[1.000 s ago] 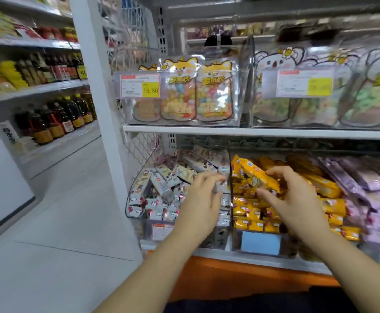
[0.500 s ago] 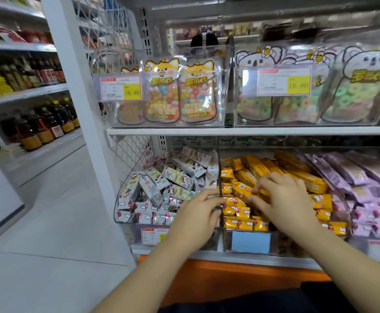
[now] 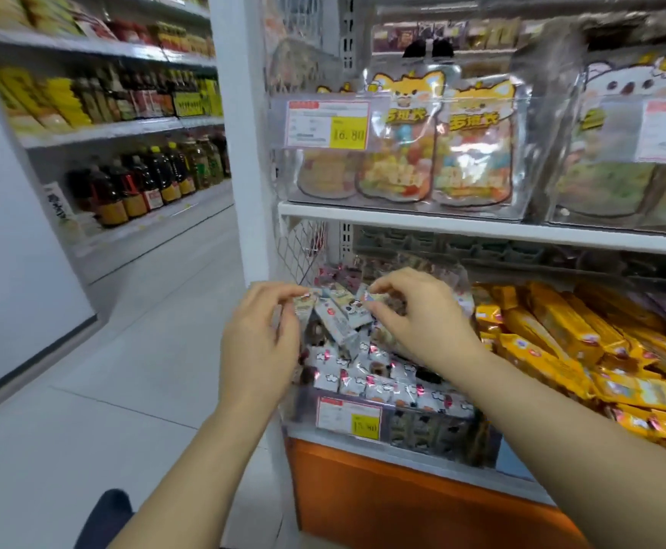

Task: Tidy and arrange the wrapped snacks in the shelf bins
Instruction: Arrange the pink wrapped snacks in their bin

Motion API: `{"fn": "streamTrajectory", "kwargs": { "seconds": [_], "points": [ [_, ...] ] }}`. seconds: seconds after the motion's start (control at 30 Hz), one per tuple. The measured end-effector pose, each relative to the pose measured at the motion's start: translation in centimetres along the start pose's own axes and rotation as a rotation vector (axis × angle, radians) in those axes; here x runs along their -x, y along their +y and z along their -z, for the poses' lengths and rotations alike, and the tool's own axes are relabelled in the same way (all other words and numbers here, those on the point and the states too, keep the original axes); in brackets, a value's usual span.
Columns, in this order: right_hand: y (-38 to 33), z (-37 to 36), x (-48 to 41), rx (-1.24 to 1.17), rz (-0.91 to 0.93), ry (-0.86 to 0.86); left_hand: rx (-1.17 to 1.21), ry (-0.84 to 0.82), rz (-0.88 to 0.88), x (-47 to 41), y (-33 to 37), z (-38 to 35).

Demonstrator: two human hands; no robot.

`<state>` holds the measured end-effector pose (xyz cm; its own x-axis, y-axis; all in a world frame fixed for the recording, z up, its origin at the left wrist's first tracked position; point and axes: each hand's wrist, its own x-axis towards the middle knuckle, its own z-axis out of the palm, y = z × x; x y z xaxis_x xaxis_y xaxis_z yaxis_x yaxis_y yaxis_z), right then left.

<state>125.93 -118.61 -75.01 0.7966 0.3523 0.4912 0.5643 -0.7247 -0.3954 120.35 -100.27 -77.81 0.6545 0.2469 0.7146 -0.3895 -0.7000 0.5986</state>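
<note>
At 6 o'clock the clear bin (image 3: 434, 429) holds the white wrapped snacks (image 3: 367, 370), heaped near its front rim. Above the heap the left hand (image 3: 260, 342) pinches one small packet by its end, and the right hand (image 3: 422, 322) pinches another. Such light pinches could slip, dropping a packet over the front onto the floor (image 3: 145, 350) or among the yellow packs (image 3: 561, 338) at 3 o'clock.

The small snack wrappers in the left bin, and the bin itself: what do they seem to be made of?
Small snack wrappers: probably thin plastic film with a glossy finish; their creased surfaces catch bright highlights. Bin: likely rigid clear plastic, perhaps acrylic; the packets show through its front wall, which bears a price label.
</note>
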Motion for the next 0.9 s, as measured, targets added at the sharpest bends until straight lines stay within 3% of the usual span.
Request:
{"fn": "streamTrajectory", "kwargs": {
  "seconds": [0.2, 0.37, 0.5, 0.9],
  "points": [
    [-1.3, -5.2, -7.0, 0.003, -0.051, -0.113, 0.002, 0.194, 0.078, -1.8, -2.5, -0.5],
    [0.0, -7.9, -12.0, 0.114, -0.147, -0.199, 0.016, 0.245, -0.010, -2.6, -3.9, -1.8],
    [1.2, -9.5, -14.5, 0.339, -0.159, -0.260, 0.028, 0.330, -0.082, -2.6, -4.9, -2.9],
    [4.5, -13.6, -16.6, 0.281, -0.255, -0.244, -0.020, 0.301, -0.143, -1.9, -6.7, -4.7]
  ]
}}
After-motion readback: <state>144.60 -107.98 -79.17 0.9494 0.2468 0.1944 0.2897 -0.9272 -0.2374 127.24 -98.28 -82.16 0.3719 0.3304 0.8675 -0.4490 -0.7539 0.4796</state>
